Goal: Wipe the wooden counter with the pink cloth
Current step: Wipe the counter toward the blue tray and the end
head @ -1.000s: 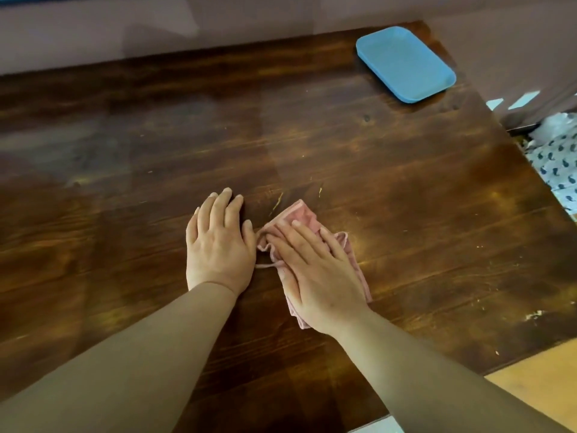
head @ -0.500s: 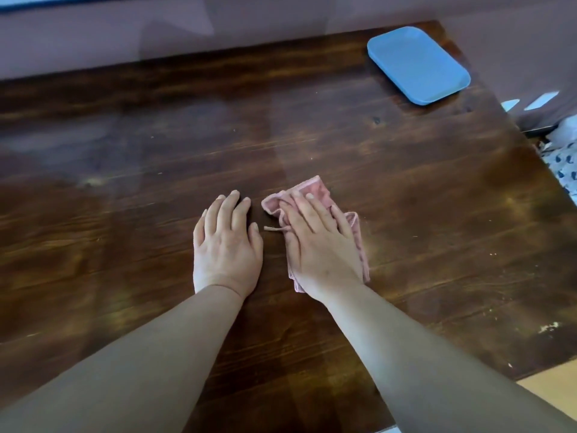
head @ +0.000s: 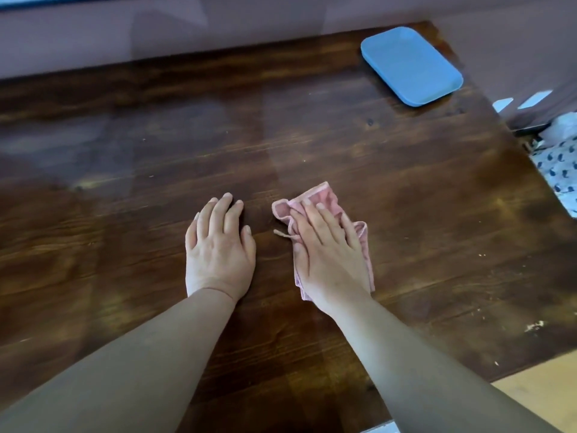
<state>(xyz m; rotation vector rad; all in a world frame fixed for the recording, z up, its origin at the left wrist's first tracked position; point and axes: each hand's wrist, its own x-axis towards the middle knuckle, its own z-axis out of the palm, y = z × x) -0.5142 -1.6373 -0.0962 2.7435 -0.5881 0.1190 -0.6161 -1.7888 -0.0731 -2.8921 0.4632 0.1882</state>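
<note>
Pressing right hand (head: 331,257) hiding pink cloth (head: 324,198) (edges showing), counter (head: 125,245)

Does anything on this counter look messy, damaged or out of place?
Yes: pale crumbs or chips speckle the wooden counter near its right edge, not yet wiped. A loose thread trails from the pink cloth under the right hand.

Open counter (head: 156,151) ahead; blue tray (head: 410,65) blocks far-right corner.
</note>
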